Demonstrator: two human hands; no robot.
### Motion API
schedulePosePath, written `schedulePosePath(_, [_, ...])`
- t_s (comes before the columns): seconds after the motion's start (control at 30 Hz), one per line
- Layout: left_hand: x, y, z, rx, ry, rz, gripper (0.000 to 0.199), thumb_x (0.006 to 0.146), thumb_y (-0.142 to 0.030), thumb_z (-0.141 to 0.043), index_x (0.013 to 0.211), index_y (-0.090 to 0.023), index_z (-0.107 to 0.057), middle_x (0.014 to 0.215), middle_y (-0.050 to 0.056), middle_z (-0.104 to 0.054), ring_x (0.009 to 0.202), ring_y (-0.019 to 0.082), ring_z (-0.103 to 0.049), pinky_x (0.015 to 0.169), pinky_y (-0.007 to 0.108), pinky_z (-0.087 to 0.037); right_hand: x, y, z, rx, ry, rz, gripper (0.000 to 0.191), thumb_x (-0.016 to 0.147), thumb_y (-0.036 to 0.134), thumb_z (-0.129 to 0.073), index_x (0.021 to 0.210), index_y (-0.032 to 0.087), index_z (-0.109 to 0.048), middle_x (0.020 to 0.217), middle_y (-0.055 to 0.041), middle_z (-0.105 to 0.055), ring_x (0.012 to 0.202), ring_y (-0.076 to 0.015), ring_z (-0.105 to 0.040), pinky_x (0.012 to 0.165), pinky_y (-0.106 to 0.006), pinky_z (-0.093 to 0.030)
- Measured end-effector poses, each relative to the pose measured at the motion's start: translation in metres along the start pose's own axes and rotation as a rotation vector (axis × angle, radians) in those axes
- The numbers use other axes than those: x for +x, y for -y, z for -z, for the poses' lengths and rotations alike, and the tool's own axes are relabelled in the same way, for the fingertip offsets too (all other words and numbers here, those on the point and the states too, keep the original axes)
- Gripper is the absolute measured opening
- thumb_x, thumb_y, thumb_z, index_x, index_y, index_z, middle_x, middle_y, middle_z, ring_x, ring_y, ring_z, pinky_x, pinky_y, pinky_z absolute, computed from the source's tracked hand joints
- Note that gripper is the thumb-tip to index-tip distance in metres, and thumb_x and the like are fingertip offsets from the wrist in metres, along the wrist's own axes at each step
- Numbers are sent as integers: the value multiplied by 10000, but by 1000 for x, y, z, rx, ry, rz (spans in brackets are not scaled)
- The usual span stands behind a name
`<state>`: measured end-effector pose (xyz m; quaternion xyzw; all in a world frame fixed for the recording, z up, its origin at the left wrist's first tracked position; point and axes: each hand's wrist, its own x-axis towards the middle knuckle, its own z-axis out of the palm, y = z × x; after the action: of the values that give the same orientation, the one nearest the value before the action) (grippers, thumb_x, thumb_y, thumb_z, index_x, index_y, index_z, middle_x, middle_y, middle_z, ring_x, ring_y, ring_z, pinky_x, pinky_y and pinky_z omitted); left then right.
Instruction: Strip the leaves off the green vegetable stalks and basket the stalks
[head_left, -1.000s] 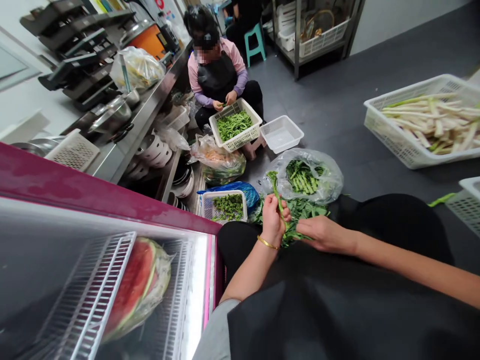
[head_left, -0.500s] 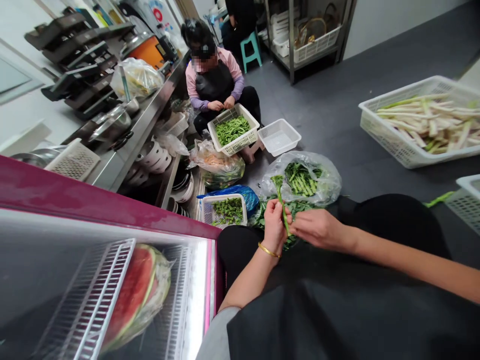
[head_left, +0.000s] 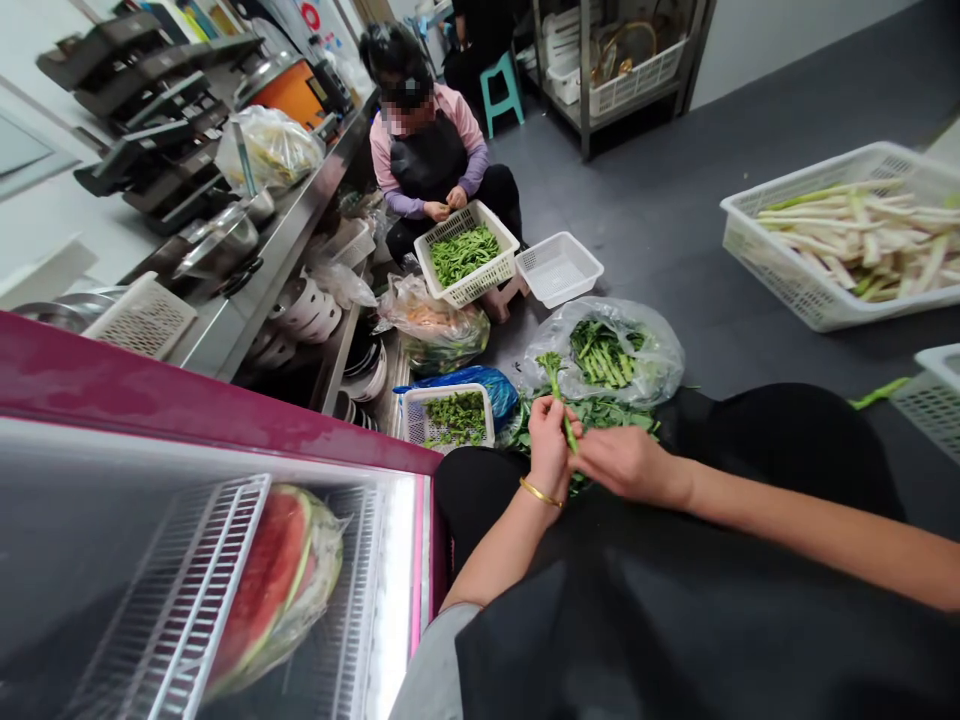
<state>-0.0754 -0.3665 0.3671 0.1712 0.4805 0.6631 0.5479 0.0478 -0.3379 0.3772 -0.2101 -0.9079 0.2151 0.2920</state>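
Observation:
A green stalk with a leafy, budded top [head_left: 551,369] stands tilted between my two hands. My left hand [head_left: 549,445], with a gold bangle at the wrist, is closed round the middle of the stalk. The fingers of my right hand [head_left: 626,462] pinch together at its lower end; their tips are partly hidden. Just beyond my hands, loose green leaves [head_left: 611,412] lie on the floor beside an open clear plastic bag [head_left: 661,352] of cut green stalks [head_left: 604,358]. To the left is a small white basket [head_left: 412,424] of green trimmings.
A person [head_left: 431,150] sits ahead with a basket [head_left: 480,285] of green pods. An empty white basket [head_left: 561,268] is beside it. At right, a large basket [head_left: 806,300] holds pale stalks. A fridge edge [head_left: 225,405] and steel counter [head_left: 247,300] border the left.
The stalk leans a little more to the left, and my right hand has shifted slightly left along with its lower end. The other person's hands have moved slightly.

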Motion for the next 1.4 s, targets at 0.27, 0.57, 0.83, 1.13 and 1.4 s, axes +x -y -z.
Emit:
schedulePosePath(0.27, [-11, 2, -5, 113, 179, -62, 307, 764, -406, -658, 877, -219, -442, 601, -70, -502, 414, 69, -457, 380, 169, -329, 42, -45, 44, 575, 39, -672, 365, 804, 535, -563, 743, 175, -557, 543, -8, -563, 477, -126, -503, 477, -247, -400])
schedulePosePath(0.57, [19, 13, 11, -204, -30, 172, 283, 696, -231, -682, 674, -174, -405, 581, -58, -435, 474, 40, -405, 478, 163, -318, 20, -10, -5, 36, -29, 140, 298, 921, 337, -417, 727, 192, -590, 698, -54, -585, 666, -155, -543, 618, -275, -421])
schedulePosePath(0.83, [36, 32, 44, -380, -143, 335, 170, 768, -75, -481, 634, -178, -468, 563, 52, -516, 545, 162, -540, 581, 315, -415, 161, 31, 0, -247, 273, -87, 417, 836, 539, -591, 927, 139, -663, 740, -108, -641, 684, -228, -590, 611, -303, -392])
schedulePosePath(1.13, [61, -2, -15, -362, 15, 166, 44, 718, -164, -551, 751, -177, -526, 786, 31, -643, 829, 165, -626, 801, 308, -467, 55, -49, 22, 54, 369, -479, 381, 780, 514, -585, 599, 185, -522, 576, -12, -552, 533, -123, -483, 510, -251, -325])
schedulePosePath(1.4, [123, 59, -61, 284, 283, 534, 134, 761, -294, -605, 825, -176, -613, 773, 67, -676, 799, 191, -625, 714, 309, -467, -127, -171, 184, 237, -515, -1321, 389, 818, 534, -523, 689, 167, -528, 499, -40, -519, 437, -101, -455, 478, -283, -399])
